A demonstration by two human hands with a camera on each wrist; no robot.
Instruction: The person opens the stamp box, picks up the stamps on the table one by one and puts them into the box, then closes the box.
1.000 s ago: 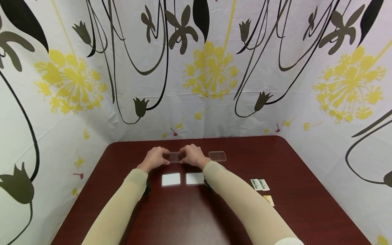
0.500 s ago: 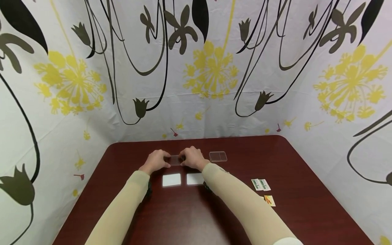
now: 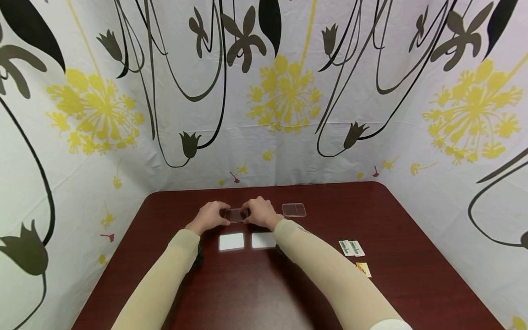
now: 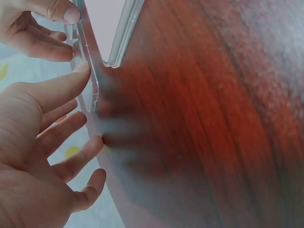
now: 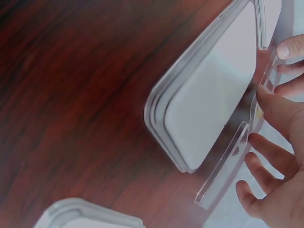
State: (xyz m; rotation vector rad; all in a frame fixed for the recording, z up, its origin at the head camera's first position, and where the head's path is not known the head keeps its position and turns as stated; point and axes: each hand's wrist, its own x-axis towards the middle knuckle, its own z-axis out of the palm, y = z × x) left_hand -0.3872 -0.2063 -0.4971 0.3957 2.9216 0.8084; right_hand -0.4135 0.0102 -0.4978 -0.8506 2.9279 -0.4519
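A clear, shallow plastic lid (image 3: pixel 236 215) lies near the table's back edge, between my two hands. My left hand (image 3: pixel 209 215) pinches its left end, thumb on the near edge and fingers behind. At the other end my right hand (image 3: pixel 260 212) holds it the same way. In the left wrist view the lid (image 4: pixel 93 90) shows as a thin transparent strip by the left thumb. Just in front of the hands sit two flat cases with white tops, the left case (image 3: pixel 231 242) and the right case (image 3: pixel 262 240), the latter partly covered by my right sleeve.
A second clear lid (image 3: pixel 294 210) lies right of my right hand. Green-and-white packets (image 3: pixel 351 248) and an orange-yellow packet (image 3: pixel 364 269) lie at the right. Another white clear-rimmed item (image 5: pixel 90 218) appears low in the right wrist view. A patterned curtain (image 3: pixel 272 160) stands behind the table.
Over the first half second both hands and the clear lid shift slightly toward me. Since then they stay almost still, with the grip kept at both ends.
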